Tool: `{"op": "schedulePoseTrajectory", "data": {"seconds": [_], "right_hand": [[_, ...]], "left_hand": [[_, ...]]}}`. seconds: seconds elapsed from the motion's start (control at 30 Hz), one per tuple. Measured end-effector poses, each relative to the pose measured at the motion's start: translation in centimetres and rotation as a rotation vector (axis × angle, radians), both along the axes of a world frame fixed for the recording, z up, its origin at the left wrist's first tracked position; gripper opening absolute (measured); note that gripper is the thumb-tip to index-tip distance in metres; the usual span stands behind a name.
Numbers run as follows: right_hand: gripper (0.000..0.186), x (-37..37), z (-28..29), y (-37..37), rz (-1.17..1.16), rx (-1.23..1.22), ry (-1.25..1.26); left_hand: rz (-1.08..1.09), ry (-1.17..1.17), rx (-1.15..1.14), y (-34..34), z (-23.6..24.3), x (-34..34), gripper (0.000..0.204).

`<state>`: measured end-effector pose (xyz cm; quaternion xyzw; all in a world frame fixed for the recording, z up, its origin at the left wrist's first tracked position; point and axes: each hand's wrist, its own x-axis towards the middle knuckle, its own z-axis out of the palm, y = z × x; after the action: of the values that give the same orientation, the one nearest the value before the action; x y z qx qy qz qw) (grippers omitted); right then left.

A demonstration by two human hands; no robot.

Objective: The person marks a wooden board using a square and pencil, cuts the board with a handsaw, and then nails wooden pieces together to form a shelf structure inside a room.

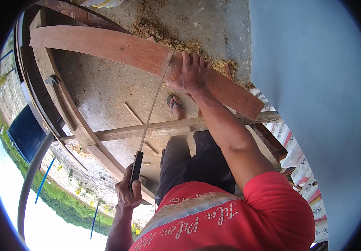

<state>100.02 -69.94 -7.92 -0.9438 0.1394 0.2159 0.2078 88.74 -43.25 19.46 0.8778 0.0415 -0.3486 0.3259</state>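
Observation:
My left hand (pixel 129 190), low and left of my body, is closed around the black handle (pixel 136 167) of a handsaw. The saw's thin blade (pixel 152 108) slants up and away to a reddish wooden plank (pixel 101 44), where its far part meets the wood. Pale sawdust lies along that line. Just right of the blade, my right hand (pixel 193 75) presses on the plank with fingers spread, thumb near the close edge and fingertips at the far edge.
Beneath the plank's left end runs a curved wooden frame (pixel 73 111) with a claw hammer (pixel 53 79) resting on it. A wooden crossbar (pixel 147 130) spans in front of my legs. Wood shavings (pixel 159 29) cover the floor beyond. White printed sacks (pixel 310 180) are stacked at right.

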Motion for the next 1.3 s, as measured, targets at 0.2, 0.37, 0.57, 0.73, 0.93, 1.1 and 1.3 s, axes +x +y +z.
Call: {"op": "schedulePoseTrajectory", "data": {"seconds": [0.2,0.37,0.57,0.73,0.93,1.1,1.3], "right_hand": [[0.113,1.9,2.5,2.8,0.039,0.05,0.057],[0.116,0.5,-0.7,1.2,0.037,-0.035,-0.01],[0.117,-0.4,-1.0,0.5,0.037,-0.079,-0.063],[0.108,1.2,1.1,3.8,0.002,0.004,-0.101],[0.111,-0.9,-1.1,0.4,0.047,-0.129,-0.089],[0.113,-0.2,-0.4,0.1,-0.006,-0.055,-0.067],[0.109,1.5,1.4,2.0,0.0,0.05,-0.018]], "left_hand": [[-0.058,-0.161,-0.051,-6.7,-15.5,11.6,0.042],[0.018,-0.041,-0.024,-5.3,-12.3,6.9,0.055],[0.044,0.023,-0.09,2.5,-2.4,-1.5,0.064],[0.006,-0.123,-0.04,-5.2,-15.4,9.8,0.052],[0.03,0.021,-0.089,0.0,-8.0,0.8,0.062],[0.018,0.029,-0.077,2.6,-5.8,-1.8,0.068],[-0.076,-0.275,-0.114,-4.9,-17.0,8.7,0.048]]}}
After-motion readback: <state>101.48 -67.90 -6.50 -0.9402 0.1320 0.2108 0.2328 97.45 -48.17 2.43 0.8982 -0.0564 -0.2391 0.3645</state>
